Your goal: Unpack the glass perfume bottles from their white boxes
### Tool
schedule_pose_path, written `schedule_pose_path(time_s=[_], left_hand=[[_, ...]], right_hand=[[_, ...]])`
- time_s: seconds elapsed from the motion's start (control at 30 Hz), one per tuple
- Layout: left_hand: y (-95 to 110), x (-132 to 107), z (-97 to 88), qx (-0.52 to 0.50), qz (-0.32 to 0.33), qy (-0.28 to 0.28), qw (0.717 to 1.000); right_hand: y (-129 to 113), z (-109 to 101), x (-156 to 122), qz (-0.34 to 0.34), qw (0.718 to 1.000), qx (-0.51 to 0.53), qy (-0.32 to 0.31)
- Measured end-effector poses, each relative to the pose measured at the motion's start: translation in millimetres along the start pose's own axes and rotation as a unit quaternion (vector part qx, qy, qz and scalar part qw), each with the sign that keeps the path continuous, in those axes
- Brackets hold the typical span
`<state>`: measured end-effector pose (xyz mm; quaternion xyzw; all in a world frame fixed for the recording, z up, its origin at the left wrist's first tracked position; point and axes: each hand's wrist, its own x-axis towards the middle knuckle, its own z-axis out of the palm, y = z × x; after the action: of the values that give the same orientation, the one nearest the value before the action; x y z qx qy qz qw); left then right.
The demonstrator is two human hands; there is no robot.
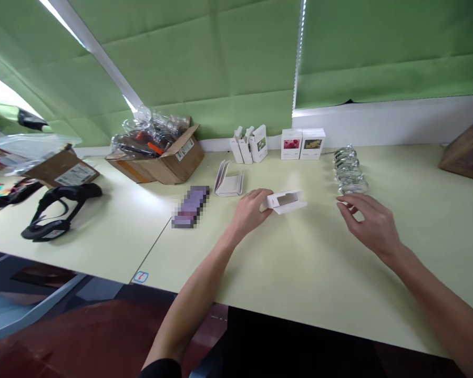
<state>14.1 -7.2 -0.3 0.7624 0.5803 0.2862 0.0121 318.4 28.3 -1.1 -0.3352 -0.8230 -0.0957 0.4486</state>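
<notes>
On the pale green desk (307,273), my left hand (251,212) grips the end of a white window carton (287,202), fingers closed around it. My right hand (372,227) hovers open, fingers loosely curved, just short of a row of clear glass rings (350,170). Closed white boxes (301,143) stand along the back, while another white carton (228,179) lies partly open.

On the counter (311,257) before me: cardboard box (181,163) at back left, bagged items (150,136) in it; three upright cartons (249,145), then two more cartons (302,143), along the back; glassware (350,170) right of those; flattened carton (228,179) behind my left fingers (252,207), sleeve carton (287,202) touching them.
</notes>
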Motion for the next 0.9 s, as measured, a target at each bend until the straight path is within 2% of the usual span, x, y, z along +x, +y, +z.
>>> schedule_pose_path(time_s=[0.17,0.33,0.47,0.6,0.73,0.9], left_hand=[[17.4,-8.1,17.9,0.112,0.163,0.040,0.979],[27.0,-10.0,23.3,0.123,0.220,0.057,0.966],[32.6,-10.6,22.7,0.112,0.258,0.045,0.959],[30.1,-10.4,22.7,0.114,0.235,0.046,0.964],[23.0,-9.8,21.8,0.118,0.204,0.049,0.971],[14.6,-8.8,22.3,0.096,0.112,0.050,0.988]], right_hand=[[-30.3,-6.0,4.6,-0.008,0.998,0.065,-0.001],[-38.9,0.9,0.4,-0.069,0.994,0.047,-0.068],[-32.7,9.0,-4.3,-0.106,0.993,0.041,-0.039],[-28.7,6.9,-2.8,-0.121,0.991,0.047,0.010],[-30.3,-3.7,3.5,-0.123,0.990,0.066,0.023],[-31.4,-21.2,12.5,-0.061,0.989,0.107,0.086]])
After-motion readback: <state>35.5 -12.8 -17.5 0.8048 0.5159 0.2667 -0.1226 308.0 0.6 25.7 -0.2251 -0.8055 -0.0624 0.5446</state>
